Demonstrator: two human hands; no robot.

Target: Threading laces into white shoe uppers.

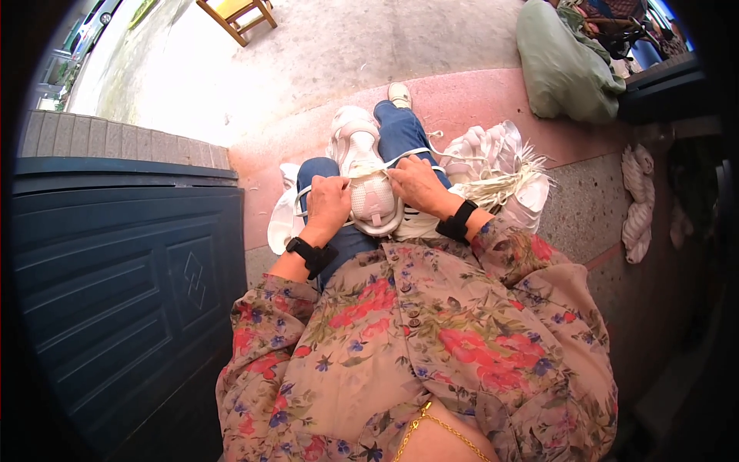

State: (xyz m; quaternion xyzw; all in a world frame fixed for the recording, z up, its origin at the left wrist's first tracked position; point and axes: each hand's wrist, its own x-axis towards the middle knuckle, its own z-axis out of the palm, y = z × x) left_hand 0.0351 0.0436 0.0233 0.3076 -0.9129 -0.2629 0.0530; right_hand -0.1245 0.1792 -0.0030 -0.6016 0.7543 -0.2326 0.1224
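A white sneaker rests lengthwise on my lap between my knees, its mesh tongue and collar toward me. At the left side of its opening, my left hand is closed in a pinch on a white shoelace, which trails over my left knee. Across the opening, my right hand is also closed, fingertips together at the lacing. From there another pale shoelace stretches over my right thigh. The fingertips partly hide the lace ends and eyelets.
To my right lie a pile of white shoes and a bundle of loose laces. Another white shoe sits at my left. A twisted white hank, a green sack, a wooden chair and a blue panelled door stand around.
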